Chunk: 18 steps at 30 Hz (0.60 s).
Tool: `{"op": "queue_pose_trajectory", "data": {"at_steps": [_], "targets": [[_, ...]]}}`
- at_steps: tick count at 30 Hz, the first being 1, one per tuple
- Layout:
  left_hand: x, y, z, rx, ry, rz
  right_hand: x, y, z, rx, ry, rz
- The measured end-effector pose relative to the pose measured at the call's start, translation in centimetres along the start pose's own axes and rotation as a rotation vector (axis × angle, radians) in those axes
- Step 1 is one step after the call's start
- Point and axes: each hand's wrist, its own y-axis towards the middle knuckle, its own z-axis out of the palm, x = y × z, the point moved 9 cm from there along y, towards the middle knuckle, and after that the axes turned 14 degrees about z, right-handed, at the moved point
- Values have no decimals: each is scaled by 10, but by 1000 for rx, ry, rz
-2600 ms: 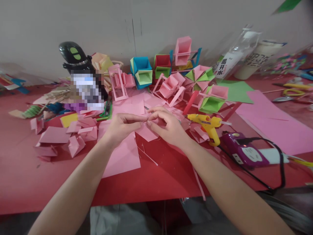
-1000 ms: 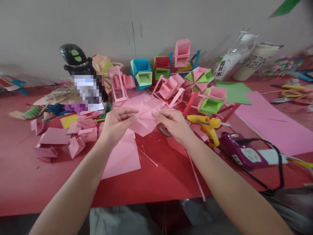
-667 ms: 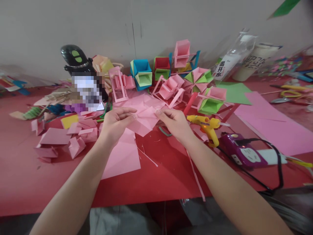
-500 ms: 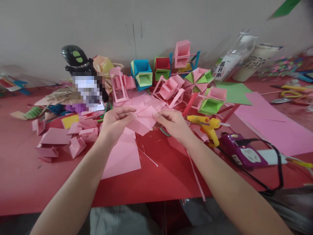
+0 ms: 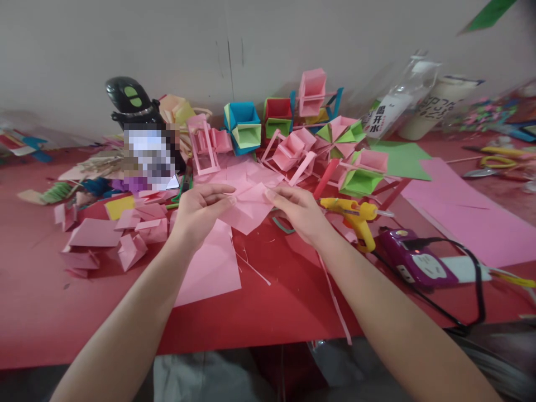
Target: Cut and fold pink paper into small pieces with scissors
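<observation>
Between my two hands is a creased sheet of pink paper (image 5: 250, 207), held just above the table. My left hand (image 5: 201, 209) pinches its left side between thumb and fingers. At its upper right, my right hand (image 5: 296, 209) grips the edge in the same way. A flat pink sheet (image 5: 213, 268) lies on the red table below my left wrist. Behind the held paper, more pink paper (image 5: 234, 170) is spread out, partly covered. Green scissor-like handles (image 5: 283, 224) show beside my right hand, mostly hidden.
Folded pink pieces (image 5: 96, 231) are heaped at left, near a phone (image 5: 153, 156) on a black stand. Paper waterwheel-like models (image 5: 288, 148) stand behind. At right are a yellow glue gun (image 5: 352, 212), a purple power strip (image 5: 414, 257) with cable, a bottle (image 5: 393, 106) and pink sheets (image 5: 473, 206).
Both hands keep hold of the pink paper. The paper and the fingers have shifted only very slightly; the things around them stay where they were.
</observation>
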Motion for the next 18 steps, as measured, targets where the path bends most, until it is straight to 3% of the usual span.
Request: {"op": "queue_pose_trajectory", "data": {"at_steps": [4,18], "targets": [[-1,-3,7,46,1,-6,2,-2,6,38,-24,-7],[7,-5,16,88,-61,-79,25,-15,0,-203,-268,-218]]}}
